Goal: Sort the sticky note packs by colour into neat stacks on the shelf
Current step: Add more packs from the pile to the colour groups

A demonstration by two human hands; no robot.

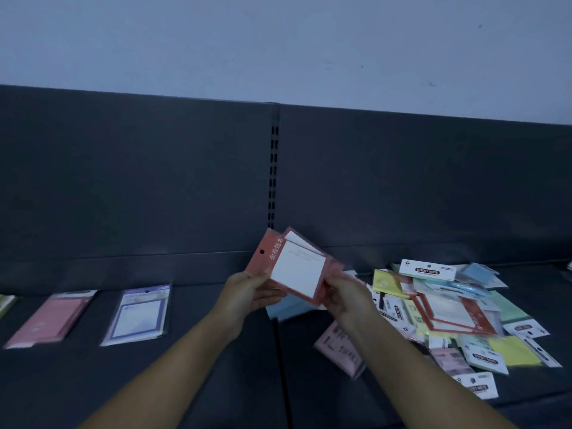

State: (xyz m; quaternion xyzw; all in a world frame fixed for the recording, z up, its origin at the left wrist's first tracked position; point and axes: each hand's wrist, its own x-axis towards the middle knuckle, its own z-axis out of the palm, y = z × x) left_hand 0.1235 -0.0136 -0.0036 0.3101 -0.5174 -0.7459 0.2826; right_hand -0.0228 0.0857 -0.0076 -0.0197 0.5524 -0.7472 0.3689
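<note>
Both hands hold a small bunch of red sticky note packs [297, 267] with white centres above the dark shelf [216, 351]. My left hand [250, 294] grips their left edge, and my right hand [343, 297] grips the right edge. A mixed pile of packs [448, 311] in yellow, blue, green, pink and red lies on the shelf at the right. On the left lie a pink pack [51, 318] and a purple-framed pack [139, 314], apart from each other. A green pack [4, 305] shows at the far left edge.
A blue pack [286, 308] lies under my hands, and a pink pack [340, 348] sits near my right forearm. The dark back panel [154, 181] with a slotted upright [273, 178] rises behind the shelf.
</note>
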